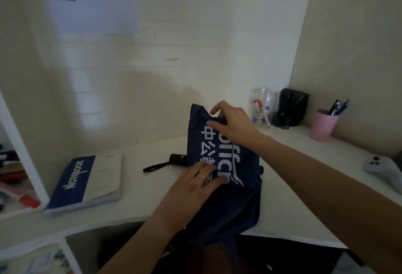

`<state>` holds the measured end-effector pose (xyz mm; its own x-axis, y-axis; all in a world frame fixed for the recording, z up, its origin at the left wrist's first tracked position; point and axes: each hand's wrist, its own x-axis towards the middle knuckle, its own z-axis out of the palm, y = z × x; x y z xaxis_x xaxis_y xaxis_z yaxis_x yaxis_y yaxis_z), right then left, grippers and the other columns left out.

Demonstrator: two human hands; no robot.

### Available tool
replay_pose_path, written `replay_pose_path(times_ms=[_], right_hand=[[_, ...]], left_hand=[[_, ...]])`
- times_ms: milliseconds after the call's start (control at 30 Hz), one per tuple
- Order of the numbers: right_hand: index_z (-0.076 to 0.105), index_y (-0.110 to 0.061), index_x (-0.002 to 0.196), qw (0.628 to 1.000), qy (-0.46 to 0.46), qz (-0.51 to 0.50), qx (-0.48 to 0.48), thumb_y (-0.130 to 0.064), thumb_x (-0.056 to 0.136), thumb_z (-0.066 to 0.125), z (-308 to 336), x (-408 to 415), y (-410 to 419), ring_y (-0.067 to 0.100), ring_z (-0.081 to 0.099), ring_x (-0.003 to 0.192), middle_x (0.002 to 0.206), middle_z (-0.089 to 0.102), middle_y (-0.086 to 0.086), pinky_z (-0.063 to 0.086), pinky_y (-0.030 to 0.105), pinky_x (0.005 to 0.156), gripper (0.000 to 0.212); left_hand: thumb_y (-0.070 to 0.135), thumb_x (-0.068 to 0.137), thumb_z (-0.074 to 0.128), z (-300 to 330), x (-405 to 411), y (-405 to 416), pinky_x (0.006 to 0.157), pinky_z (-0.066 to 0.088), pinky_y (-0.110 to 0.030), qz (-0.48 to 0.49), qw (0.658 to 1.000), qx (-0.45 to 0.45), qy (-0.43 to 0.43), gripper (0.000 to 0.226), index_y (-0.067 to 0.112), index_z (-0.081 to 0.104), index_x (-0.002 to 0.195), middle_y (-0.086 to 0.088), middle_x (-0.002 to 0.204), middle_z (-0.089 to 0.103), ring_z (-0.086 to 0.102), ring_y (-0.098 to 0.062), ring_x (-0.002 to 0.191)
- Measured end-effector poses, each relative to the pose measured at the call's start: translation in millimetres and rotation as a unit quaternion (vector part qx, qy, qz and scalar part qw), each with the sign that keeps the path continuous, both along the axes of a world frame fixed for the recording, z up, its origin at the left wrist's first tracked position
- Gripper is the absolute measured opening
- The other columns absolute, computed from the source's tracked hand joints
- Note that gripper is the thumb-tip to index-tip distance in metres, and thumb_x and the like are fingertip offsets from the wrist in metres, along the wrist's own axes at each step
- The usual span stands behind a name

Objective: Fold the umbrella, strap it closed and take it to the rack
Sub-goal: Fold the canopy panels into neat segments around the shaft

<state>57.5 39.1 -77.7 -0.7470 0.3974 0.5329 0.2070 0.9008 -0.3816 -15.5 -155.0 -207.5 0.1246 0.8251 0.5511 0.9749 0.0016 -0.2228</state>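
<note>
My left hand [201,179] lies flat on the near canopy of the umbrella [226,165]; my right hand [230,119] pinches its far edge; its handle [177,159] juts leftward beyond my left fingers.

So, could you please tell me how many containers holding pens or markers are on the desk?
2: a clear jar beside the right hand, and a pink cup further right.
</note>
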Motion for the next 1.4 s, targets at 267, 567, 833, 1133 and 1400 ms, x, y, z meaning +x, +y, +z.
replay_pose_path(times_ms=[267, 567, 833, 1133, 1400], right_hand=[[0.062, -0.019, 0.11, 0.979, -0.199, -0.044, 0.004, -0.019, 0.079, 0.076, 12.7, 38.6, 3.6, 0.023, 0.066, 0.097, 0.106, 0.068, 0.003, 0.058, 0.035, 0.08, 0.035], [0.071, -0.023, 0.108, 0.993, -0.108, 0.044, 0.015, -0.015, 0.076, 0.076, -16.7, 83.2, -67.9, 0.008, 0.063, 0.087, 0.099, 0.074, -0.007, 0.049, 0.024, 0.079, 0.033], [0.064, -0.028, 0.125, 0.989, -0.108, 0.071, 0.077, -0.025, 0.089, 0.068, -92.7, 123.1, -88.9, 0.013, 0.051, 0.109, 0.119, 0.055, -0.007, 0.044, 0.024, 0.091, 0.037], [0.06, -0.029, 0.133, 0.983, -0.106, 0.103, 0.108, -0.019, 0.087, 0.066, -107.0, 126.4, -90.1, 0.014, 0.055, 0.109, 0.122, 0.059, -0.008, 0.051, 0.03, 0.092, 0.047], [0.06, -0.027, 0.115, 0.995, 0.094, -0.045, -0.002, -0.031, 0.08, 0.077, -99.4, 141.6, -70.8, 0.01, 0.055, 0.11, 0.126, 0.052, -0.009, 0.049, 0.026, 0.091, 0.039]], left_hand=[[-0.001, 0.096, 0.05, 18.5, -2.4, 7.4, 0.114, 0.042, -0.045, -0.022, 0.987, -0.159, -0.01, 0.072, 0.017, 0.023, 0.16, -0.013, 0.161, 0.032, 0.034, -0.031, 0.146], [0.01, 0.094, 0.049, 16.7, 11.8, -14.3, 0.114, 0.041, -0.041, 0.018, 0.981, -0.159, -0.111, 0.07, 0.032, 0.028, 0.157, -0.004, 0.164, 0.034, 0.041, -0.028, 0.143], [0.022, 0.095, 0.049, -5.9, 13.8, -63.4, 0.081, 0.058, -0.037, 0.077, 0.984, 0.015, -0.159, 0.036, 0.022, 0.063, 0.128, -0.002, 0.12, 0.067, 0.067, -0.025, 0.099], [0.019, 0.085, 0.077, 22.6, 26.7, -61.9, 0.091, 0.051, -0.028, 0.036, 0.974, 0.099, -0.201, 0.041, 0.026, 0.064, 0.124, 0.007, 0.115, 0.066, 0.062, -0.013, 0.106], [0.035, 0.077, 0.088, 30.6, 25.8, -69.2, 0.076, 0.055, -0.025, 0.0, 0.923, 0.091, -0.374, 0.016, 0.031, 0.073, 0.08, 0.016, 0.084, 0.069, 0.067, -0.004, 0.083]])
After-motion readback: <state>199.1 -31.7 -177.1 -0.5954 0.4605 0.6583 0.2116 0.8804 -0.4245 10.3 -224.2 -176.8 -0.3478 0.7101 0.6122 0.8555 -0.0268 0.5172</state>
